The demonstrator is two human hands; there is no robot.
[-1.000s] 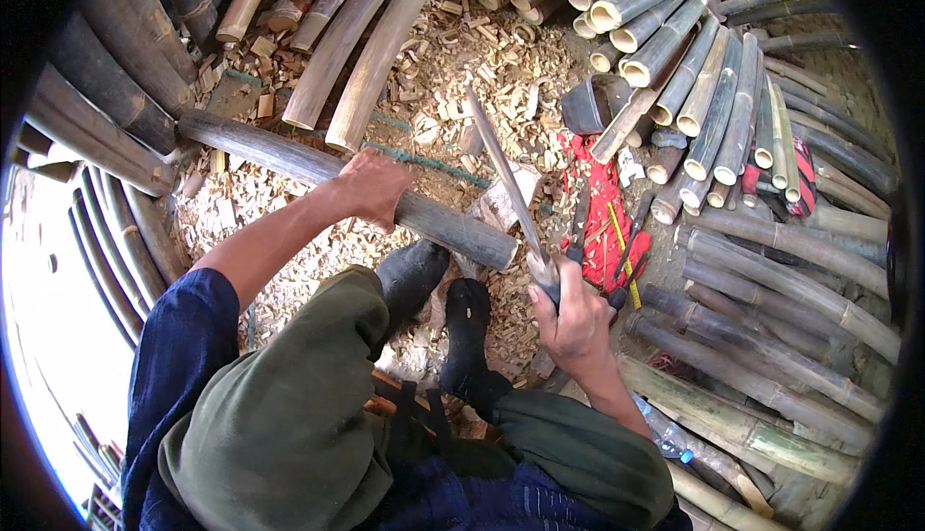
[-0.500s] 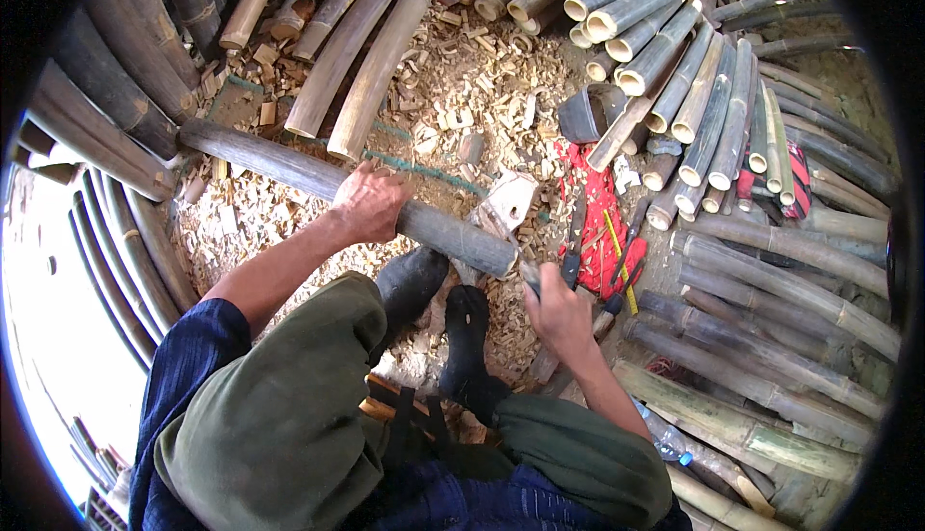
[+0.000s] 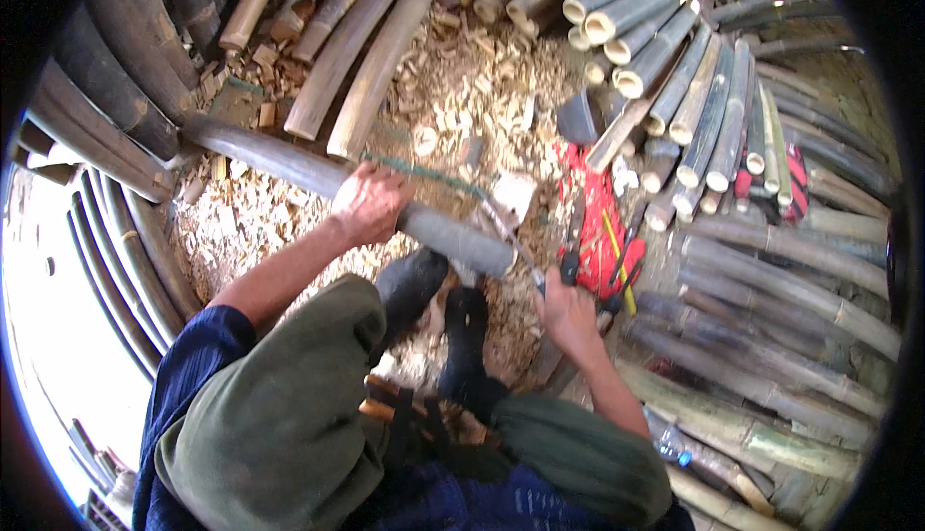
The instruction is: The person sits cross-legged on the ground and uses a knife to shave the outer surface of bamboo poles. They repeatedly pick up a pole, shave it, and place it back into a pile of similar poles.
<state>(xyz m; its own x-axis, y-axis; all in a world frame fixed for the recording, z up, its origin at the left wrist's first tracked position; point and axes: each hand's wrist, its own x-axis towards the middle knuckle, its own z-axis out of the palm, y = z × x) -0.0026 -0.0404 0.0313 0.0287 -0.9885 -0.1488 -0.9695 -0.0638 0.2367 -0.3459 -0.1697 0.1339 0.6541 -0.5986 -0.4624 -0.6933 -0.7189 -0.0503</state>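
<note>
Your left hand (image 3: 371, 201) is closing its fingers over the grey bamboo pole (image 3: 453, 236) from above, palm down; how far they are reaching around its underside, I cannot tell. This grip is probably keeping the pole from rolling or sliding. The pole is lying slantwise in front of you, its far end reaching toward the standing bamboo (image 3: 111, 78), which is perhaps giving it a stop. Your right hand (image 3: 568, 314) is making a closed fist around the handle of a long knife (image 3: 523, 252), just beyond the pole's right end. The blade is looking blurred, so I cannot say if it is touching the pole. You are likely holding the handle low so that the blade stays free of your fingers. Your two dark-covered feet are staying on your side of the pole, near its right end. Wood chips (image 3: 501, 88) are lying beyond the pole, and a red cloth (image 3: 590, 218) is lying to its right, carrying tools, maybe for easy reach.
</note>
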